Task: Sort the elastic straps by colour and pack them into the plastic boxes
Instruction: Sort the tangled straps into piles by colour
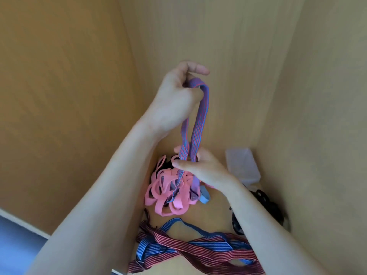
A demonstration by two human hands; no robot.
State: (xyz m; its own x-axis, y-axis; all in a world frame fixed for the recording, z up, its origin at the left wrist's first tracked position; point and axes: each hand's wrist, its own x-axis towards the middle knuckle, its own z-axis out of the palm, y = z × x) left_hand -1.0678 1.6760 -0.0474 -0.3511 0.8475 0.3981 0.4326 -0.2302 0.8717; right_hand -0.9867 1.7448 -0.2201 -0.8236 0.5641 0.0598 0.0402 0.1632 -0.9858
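Step in hand: freeing one purple striped strap (198, 124) from the mixed heap, judged from the pose.
Left hand (176, 96): raised, fingers curled round the top bend of the strap; thumb above it.
Right hand (200, 167): lower, thumb and fingers pinching both hanging runs of the same strap.
Strap position: hangs doubled between the two hands; its tail drops into the pink straps (158, 195) on the worktop (214, 219).
Snag risk: the tail looks threaded among pink loops, with a light blue strap (204, 197) just beside; a sharp pull would likely drag them along.
Method: slide the right hand down the runs while the left keeps tension, and shake the pink loops off.
Destination: clear plastic box (242, 163), far right; contents cannot be told.
Other groups: blue and maroon striped straps (198, 249) near; black straps (266, 203) right, partly hidden by the forearm.
Progress: early, most straps lie unboxed.
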